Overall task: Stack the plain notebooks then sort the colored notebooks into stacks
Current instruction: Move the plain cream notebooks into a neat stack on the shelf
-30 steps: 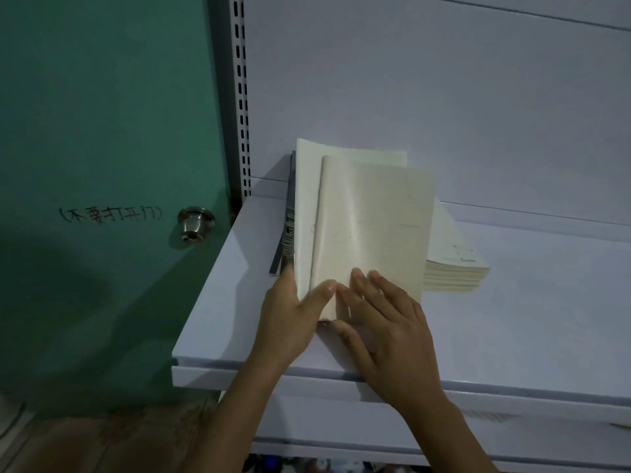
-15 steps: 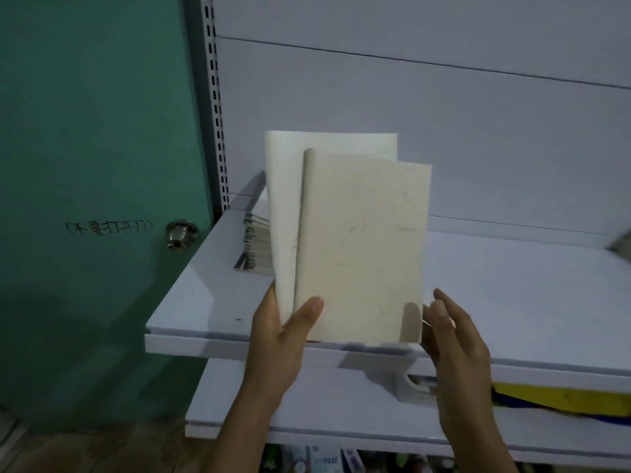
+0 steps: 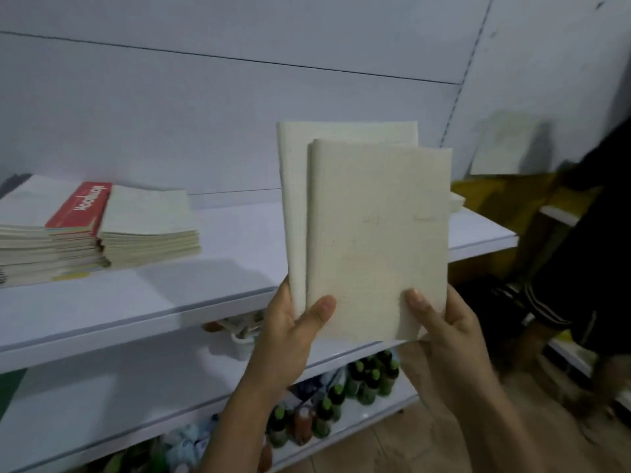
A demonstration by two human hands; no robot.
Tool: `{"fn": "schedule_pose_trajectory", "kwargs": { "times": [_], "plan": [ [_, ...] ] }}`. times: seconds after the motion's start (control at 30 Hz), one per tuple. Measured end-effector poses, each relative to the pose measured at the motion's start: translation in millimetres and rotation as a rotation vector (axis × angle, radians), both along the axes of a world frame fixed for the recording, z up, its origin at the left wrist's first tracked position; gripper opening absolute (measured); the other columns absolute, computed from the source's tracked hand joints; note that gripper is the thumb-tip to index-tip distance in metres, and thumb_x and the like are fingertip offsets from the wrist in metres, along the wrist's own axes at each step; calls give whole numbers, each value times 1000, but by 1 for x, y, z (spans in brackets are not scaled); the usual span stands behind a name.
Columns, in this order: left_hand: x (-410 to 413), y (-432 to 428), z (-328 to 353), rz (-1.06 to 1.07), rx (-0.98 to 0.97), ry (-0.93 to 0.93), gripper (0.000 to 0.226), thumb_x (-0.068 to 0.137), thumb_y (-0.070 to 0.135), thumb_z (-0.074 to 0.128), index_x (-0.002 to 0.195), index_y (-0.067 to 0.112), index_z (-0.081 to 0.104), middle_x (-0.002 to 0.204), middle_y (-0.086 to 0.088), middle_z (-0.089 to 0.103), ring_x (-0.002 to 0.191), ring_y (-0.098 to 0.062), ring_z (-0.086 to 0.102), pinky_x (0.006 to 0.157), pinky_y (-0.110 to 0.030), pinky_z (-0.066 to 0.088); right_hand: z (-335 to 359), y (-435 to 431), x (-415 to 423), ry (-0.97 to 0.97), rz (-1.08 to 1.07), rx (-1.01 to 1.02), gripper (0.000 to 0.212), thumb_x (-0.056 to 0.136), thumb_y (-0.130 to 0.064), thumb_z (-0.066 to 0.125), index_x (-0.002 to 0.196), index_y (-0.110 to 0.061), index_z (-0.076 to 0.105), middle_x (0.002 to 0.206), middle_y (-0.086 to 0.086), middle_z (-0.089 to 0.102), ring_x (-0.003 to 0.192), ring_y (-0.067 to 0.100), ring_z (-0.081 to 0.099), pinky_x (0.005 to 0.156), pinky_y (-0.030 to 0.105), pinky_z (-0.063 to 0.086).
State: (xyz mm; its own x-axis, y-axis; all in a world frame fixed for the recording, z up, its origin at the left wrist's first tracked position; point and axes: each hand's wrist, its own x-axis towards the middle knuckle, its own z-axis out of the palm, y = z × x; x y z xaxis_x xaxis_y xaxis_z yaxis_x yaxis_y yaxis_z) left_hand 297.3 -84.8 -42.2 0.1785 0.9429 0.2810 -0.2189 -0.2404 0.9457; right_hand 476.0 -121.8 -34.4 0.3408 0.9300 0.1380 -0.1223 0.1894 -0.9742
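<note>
Two plain cream notebooks (image 3: 375, 233) stand upright in front of me, one overlapping the other, lifted above the white shelf (image 3: 222, 278). My left hand (image 3: 290, 332) grips their lower left corner, thumb on the front cover. My right hand (image 3: 440, 329) holds the lower right corner. On the shelf at the left lies a stack of plain cream notebooks (image 3: 150, 230). Beside that stack is a taller pile (image 3: 44, 247) topped with a red-covered notebook (image 3: 82, 206).
A lower shelf (image 3: 170, 397) holds several green-capped bottles (image 3: 355, 384) and packets. Another plain notebook (image 3: 457, 201) lies at the shelf's far right end. A person in dark clothes (image 3: 587, 261) stands at the right. Brown floor shows below.
My view has swung right, away from the green door. The two notebooks were lifted off the shelf stack, and my right hand has now taken hold of their lower right corner.
</note>
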Motion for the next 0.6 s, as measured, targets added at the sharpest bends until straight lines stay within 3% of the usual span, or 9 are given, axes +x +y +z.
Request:
{"fn": "schedule_pose_trajectory", "kwargs": {
  "times": [0.1, 0.2, 0.4, 0.6],
  "plan": [
    [43, -6, 3, -177, 34, 12, 42, 82, 23, 57, 122, 31, 49, 115, 21, 65, 110, 0, 59, 90, -16, 47, 2, -16, 41, -80, -97, 49, 42, 82, -30, 61, 123, -22, 57, 107, -9, 70, 100, 12, 66, 79, 36, 57],
    [77, -7, 4, -254, 51, 20, 41, 83, 21, 55, 122, 33, 47, 115, 25, 63, 110, 3, 58, 88, -12, 46, -4, -23, 72, -94, -168, 56, 28, 88, -23, 58, 116, -26, 60, 100, -13, 71, 91, 5, 67, 66, 24, 56],
    [125, 15, -3, -266, 4, 18, 38, 79, 23, 59, 115, 33, 52, 108, 22, 67, 104, 1, 62, 82, -13, 49, -13, -7, 113, -111, -233, 102, 19, 89, -18, 57, 104, -29, 59, 91, -19, 71, 86, 0, 66, 64, 16, 52],
    [179, 82, -4, -204, -60, 45, 28, 81, 35, 62, 108, 29, 59, 103, 8, 70, 97, -6, 66, 80, -23, 54, -19, 50, 160, -163, -308, 95, 15, 91, -19, 58, 104, -25, 60, 97, -7, 69, 86, 4, 67, 65, 18, 53]
  ]
}}
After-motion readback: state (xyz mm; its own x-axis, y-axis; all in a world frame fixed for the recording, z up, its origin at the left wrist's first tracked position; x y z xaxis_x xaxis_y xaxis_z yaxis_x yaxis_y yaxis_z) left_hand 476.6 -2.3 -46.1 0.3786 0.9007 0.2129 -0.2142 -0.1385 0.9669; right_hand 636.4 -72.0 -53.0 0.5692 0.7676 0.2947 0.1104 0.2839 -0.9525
